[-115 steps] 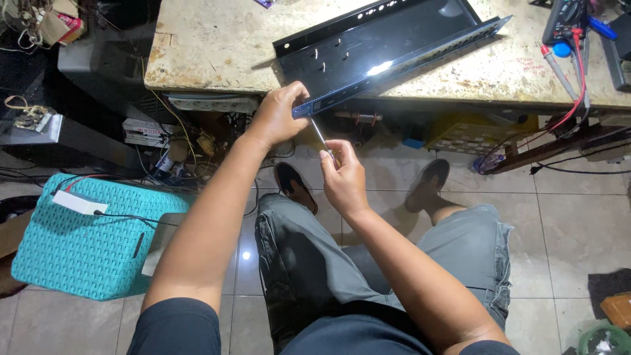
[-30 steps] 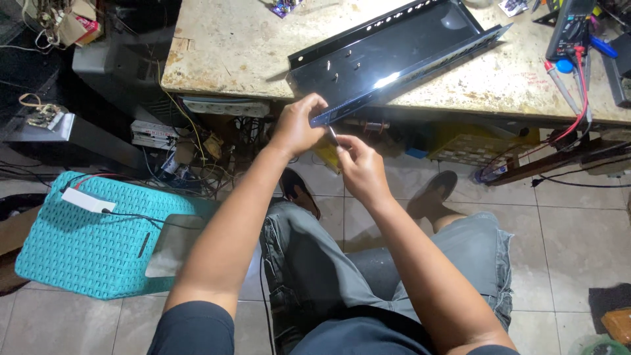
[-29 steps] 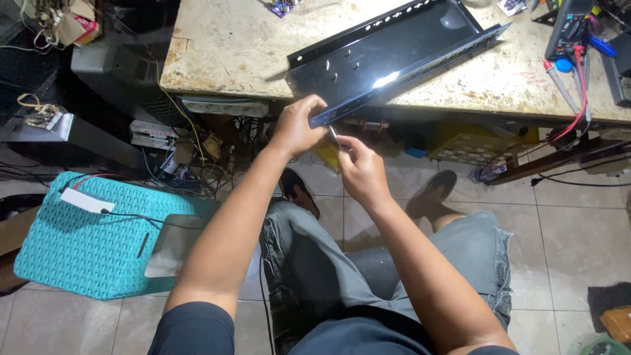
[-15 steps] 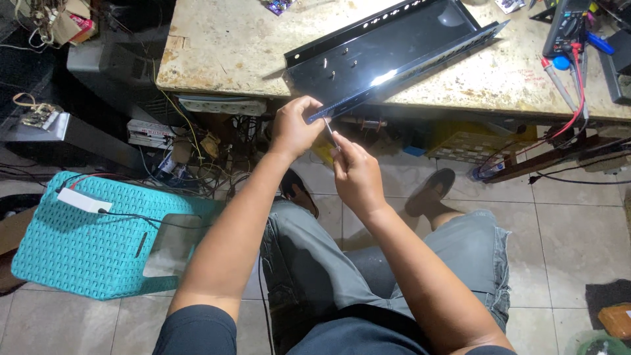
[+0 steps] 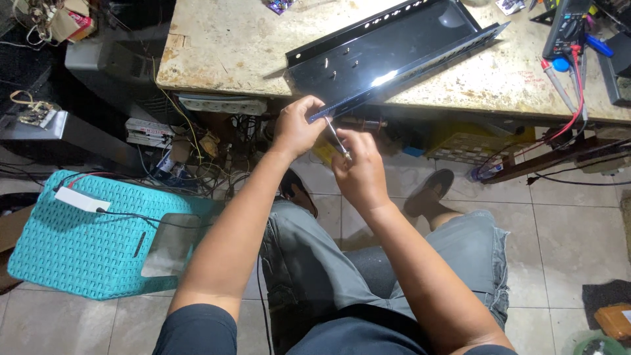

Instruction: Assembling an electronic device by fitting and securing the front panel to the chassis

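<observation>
While my left hand (image 5: 297,126) grips the near corner of the black metal chassis (image 5: 388,56) overhanging the counter (image 5: 223,46) edge, my right hand (image 5: 358,171) pinches a thin screwdriver (image 5: 336,138), tip up against that corner. Chassis lies flat and diagonal on the counter; a teal basket (image 5: 85,243) sits on the floor, left of my knees.

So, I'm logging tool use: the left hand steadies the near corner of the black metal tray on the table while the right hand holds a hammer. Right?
Not quite. The head view shows the right hand holding a slim screwdriver, not a hammer. The rest holds: the left hand steadies the near corner of the black metal tray on the table.
</observation>
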